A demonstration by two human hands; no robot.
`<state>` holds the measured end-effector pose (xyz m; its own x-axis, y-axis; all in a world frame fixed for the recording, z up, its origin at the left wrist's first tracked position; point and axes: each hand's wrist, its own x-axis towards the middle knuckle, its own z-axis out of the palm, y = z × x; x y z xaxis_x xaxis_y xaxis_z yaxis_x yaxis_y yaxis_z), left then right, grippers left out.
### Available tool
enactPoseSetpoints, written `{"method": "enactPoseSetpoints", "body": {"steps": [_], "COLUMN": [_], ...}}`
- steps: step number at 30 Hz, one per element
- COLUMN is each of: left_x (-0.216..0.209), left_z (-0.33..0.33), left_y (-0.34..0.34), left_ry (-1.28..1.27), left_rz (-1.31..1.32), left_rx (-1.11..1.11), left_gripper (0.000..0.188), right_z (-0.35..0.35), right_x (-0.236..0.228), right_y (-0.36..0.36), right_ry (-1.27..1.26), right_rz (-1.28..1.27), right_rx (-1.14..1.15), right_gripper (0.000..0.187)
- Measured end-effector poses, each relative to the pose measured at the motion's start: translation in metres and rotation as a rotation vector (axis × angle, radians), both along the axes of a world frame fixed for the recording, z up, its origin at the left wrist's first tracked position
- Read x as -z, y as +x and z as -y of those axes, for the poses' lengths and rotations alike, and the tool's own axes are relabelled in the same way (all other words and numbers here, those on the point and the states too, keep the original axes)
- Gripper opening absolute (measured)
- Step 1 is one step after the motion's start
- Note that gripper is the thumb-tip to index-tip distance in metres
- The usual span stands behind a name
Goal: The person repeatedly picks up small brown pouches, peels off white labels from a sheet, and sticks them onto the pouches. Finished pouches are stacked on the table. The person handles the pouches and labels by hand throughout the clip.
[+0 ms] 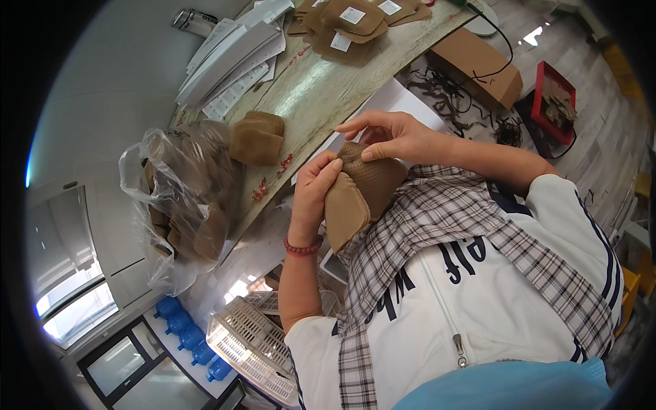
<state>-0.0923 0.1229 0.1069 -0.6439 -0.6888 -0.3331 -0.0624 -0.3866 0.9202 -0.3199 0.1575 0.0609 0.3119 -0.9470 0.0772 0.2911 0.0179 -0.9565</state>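
My left hand [313, 195] is closed on the near edge of a stack of brown ribbed fabric pieces [348, 208], its thumb on top. Another brown textured fabric piece [383, 179] lies spread against it, over my checked apron. At the upper edge of that piece, my right hand [403, 139] pinches the fabric with its thumb on top; its index finger stretches out past it. The fingers' undersides are hidden. Beside my left hand, a small pile of similar brown pieces [257, 139] rests on the table.
A clear plastic bag [154, 147] of brown pieces stands at the table's [301, 89] left end. Further back lie white papers [236, 55] and labelled brown pieces [352, 20]. A cardboard box [475, 65], dark scraps and a red tray [543, 89] are on the right, white baskets [249, 342] lower left.
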Motion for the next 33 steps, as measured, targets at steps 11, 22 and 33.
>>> {"method": "enactPoseSetpoints", "body": {"steps": [11, 22, 33], "left_x": [0.009, 0.02, 0.017], "left_z": [-0.007, -0.009, 0.0], "left_y": [-0.008, -0.012, -0.011], "left_ry": [-0.299, -0.345, -0.554], "left_rz": [0.23, 0.101, 0.066], "left_rx": [0.033, -0.395, -0.453], "left_gripper": [0.015, 0.012, 0.009], "right_z": [0.017, -0.004, 0.022], "right_x": [0.001, 0.011, 0.013], "right_y": [0.013, 0.012, 0.019], "right_ry": [0.289, -0.337, -0.017], "right_rz": [-0.019, -0.688, -0.233], "right_rx": [-0.077, 0.466, 0.34], "right_gripper": [0.012, 0.032, 0.038]}}
